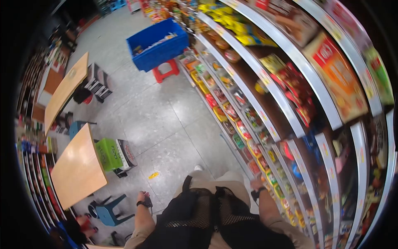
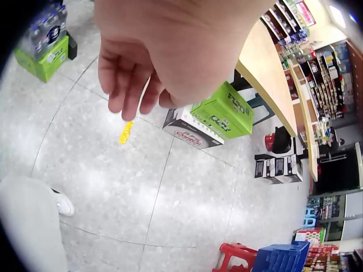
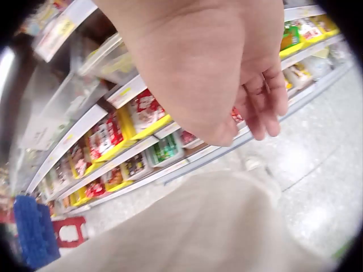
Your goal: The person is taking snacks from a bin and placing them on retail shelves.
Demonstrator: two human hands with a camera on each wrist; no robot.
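Note:
My left hand (image 2: 156, 62) hangs at my side with relaxed fingers and holds nothing. Below it in the left wrist view, a small yellow packet (image 2: 126, 132) lies on the grey floor. My right hand (image 3: 227, 79) is also empty, its fingers loosely bent, beside the lower shelves of packaged snacks. Yellow-edged bins (image 3: 108, 136) of small packets show just behind it in the right wrist view. From the head view, the left hand (image 1: 143, 197) is over the floor and the right hand (image 1: 258, 182) is near the shelf edge.
Ahead, a blue crate (image 1: 159, 47) sits on a red stool (image 1: 166, 71) beside the tall snack shelves (image 1: 286, 99). To the left stand a wooden table (image 1: 78, 170), a green box (image 1: 110, 154) on a white-and-black carton (image 1: 127, 151), and a dark teal stool (image 1: 108, 213).

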